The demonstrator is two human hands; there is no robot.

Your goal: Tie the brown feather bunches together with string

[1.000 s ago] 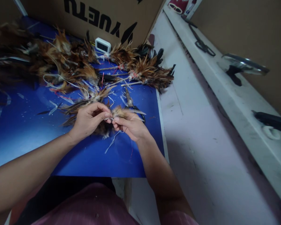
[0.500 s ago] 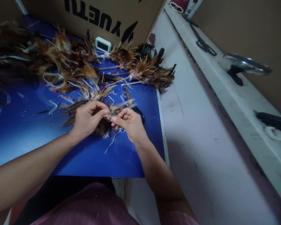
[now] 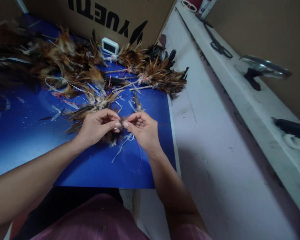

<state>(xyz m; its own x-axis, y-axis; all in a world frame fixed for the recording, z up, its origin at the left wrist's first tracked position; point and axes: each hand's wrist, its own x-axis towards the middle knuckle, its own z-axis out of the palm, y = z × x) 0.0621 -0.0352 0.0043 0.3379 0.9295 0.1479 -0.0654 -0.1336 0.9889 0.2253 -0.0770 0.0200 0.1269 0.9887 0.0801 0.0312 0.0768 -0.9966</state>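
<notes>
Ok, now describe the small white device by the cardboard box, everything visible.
The white device has a rounded rectangular casing, apparently plastic, framing a dark screen with no readable figures. It stands upright on the blue tabletop, in front of the cardboard box, screen facing the wearer. Brown feathers lie close on both sides; whether any touch it is unclear. The left hand and right hand are away from it.

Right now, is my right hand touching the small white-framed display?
Apart: the head view shows blue tabletop between the right hand and the white-framed display.
</notes>
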